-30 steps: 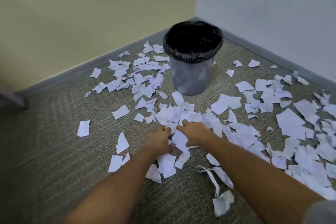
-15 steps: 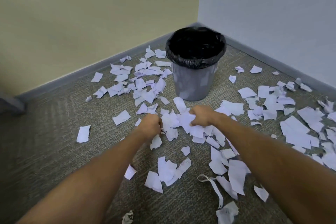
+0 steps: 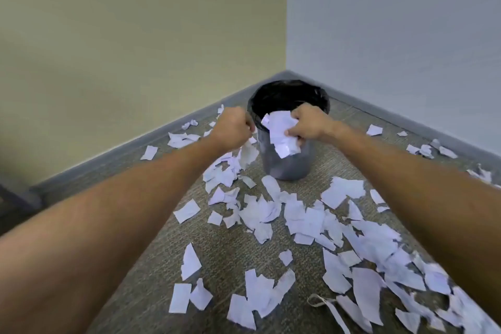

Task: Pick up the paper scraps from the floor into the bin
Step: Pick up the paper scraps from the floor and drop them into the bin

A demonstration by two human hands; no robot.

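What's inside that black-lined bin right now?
Only the dark liner shows inside the bin. Its bottom is hidden by the right hand and its bunch of scraps.

A yellowish wall [image 3: 135, 35] on the left meets a pale grey wall [image 3: 393, 30] on the right in a corner, with grey baseboard [image 3: 151, 141] running along ribbed grey-brown carpet [image 3: 151, 247].

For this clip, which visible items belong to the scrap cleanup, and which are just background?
Part of the job:
- bin with black liner
- right hand clutching a bunch of scraps
- left hand, closed on scraps
- loose scraps on the carpet

Just lying about:
- paper strip near the bottom edge
- dark object at far left
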